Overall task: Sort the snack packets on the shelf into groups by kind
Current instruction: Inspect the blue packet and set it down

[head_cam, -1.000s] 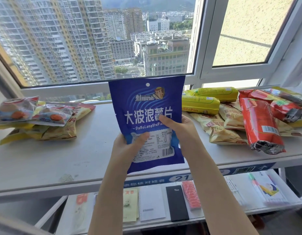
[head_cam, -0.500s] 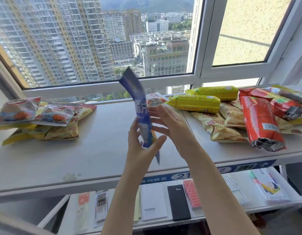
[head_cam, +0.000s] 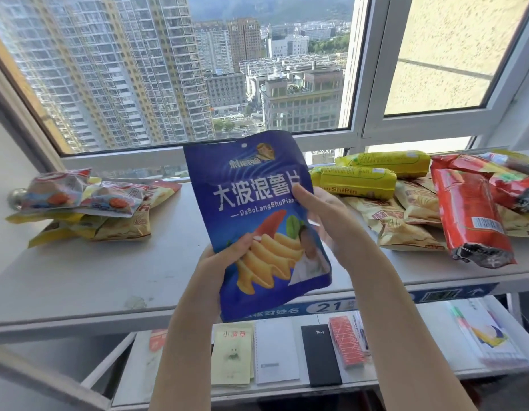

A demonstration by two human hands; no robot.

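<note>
I hold a blue chip packet upright over the front middle of the grey shelf, its printed front facing me. My left hand grips its lower left edge. My right hand holds its right edge, thumb on the front. On the left lies a pile of pale packets with orange pictures on top of yellow ones. On the right lie yellow tube packets, tan chip packets and red packets.
A window frame runs right behind the shelf. A lower shelf carries notebooks, a black diary and booklets. A blue label strip runs along the shelf's front edge.
The blue packet was turned round between my hands: its back with the label faced me, then it was edge-on, and now its front faces me.
</note>
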